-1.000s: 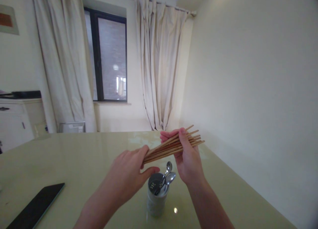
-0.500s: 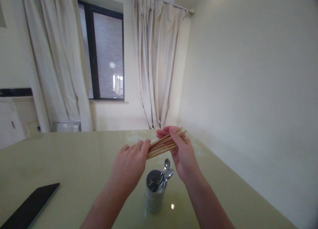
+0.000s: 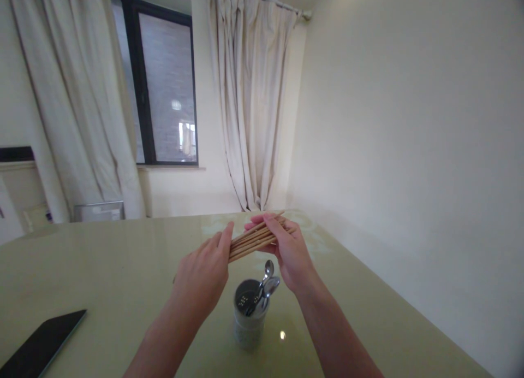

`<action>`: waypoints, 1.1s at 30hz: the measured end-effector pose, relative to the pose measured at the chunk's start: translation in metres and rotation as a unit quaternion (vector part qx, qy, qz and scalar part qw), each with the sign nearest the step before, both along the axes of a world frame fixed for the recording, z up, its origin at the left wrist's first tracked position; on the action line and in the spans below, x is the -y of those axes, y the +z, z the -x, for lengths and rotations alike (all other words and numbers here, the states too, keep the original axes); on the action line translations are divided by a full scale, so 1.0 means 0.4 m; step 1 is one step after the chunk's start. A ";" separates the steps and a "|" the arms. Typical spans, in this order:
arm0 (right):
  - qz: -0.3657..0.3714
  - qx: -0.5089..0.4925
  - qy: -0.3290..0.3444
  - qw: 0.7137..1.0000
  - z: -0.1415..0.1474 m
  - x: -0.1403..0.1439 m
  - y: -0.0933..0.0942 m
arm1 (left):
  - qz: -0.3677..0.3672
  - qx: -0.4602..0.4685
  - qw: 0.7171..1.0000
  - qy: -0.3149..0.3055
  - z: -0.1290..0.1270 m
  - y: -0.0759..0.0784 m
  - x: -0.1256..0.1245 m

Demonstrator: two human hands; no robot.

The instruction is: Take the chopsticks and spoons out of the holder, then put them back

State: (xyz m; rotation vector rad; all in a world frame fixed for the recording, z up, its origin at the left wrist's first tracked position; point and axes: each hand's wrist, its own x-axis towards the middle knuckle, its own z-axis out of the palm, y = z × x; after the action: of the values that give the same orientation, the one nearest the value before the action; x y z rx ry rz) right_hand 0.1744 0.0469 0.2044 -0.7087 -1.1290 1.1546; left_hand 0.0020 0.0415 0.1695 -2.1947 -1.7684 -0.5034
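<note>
My right hand (image 3: 290, 252) grips a bundle of several wooden chopsticks (image 3: 250, 240), held almost level above the table. My left hand (image 3: 204, 274) has its flat palm and fingers pressed against the bundle's left ends. Directly below the hands stands a grey cylindrical utensil holder (image 3: 248, 319) with metal spoons (image 3: 265, 284) sticking out of it. The chopsticks' left ends are hidden behind my left hand.
A glossy pale green table (image 3: 102, 274) carries the holder. A dark tablet (image 3: 39, 348) lies at its near left edge. A bare wall runs close along the right side. Curtains (image 3: 249, 105) and a dark window (image 3: 159, 88) stand behind the table.
The chopsticks have slid through my right hand, so less of the bundle sticks out past it. Both hands and the view have shifted a little to the left.
</note>
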 end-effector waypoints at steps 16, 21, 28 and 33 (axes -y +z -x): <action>-0.105 0.070 -0.094 0.988 -0.029 0.005 0.017 | -0.191 -0.025 0.969 -0.153 0.023 -0.031 -0.035; -0.136 0.169 -0.134 0.967 -0.044 0.000 0.015 | -0.180 -0.039 0.972 -0.149 0.029 -0.043 -0.043; -0.127 0.277 -0.252 0.918 -0.081 -0.007 0.022 | -0.021 -0.029 0.999 0.000 0.080 -0.081 -0.093; -0.111 0.334 -0.211 0.912 -0.097 -0.007 0.022 | 0.109 0.004 0.993 0.042 0.098 -0.178 -0.135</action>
State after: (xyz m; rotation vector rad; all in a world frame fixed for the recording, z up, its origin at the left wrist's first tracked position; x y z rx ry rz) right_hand 0.2132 0.0497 0.2133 -1.1458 -1.5430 0.3963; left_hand -0.0372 0.0957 0.0981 -2.2480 -1.9946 -0.3119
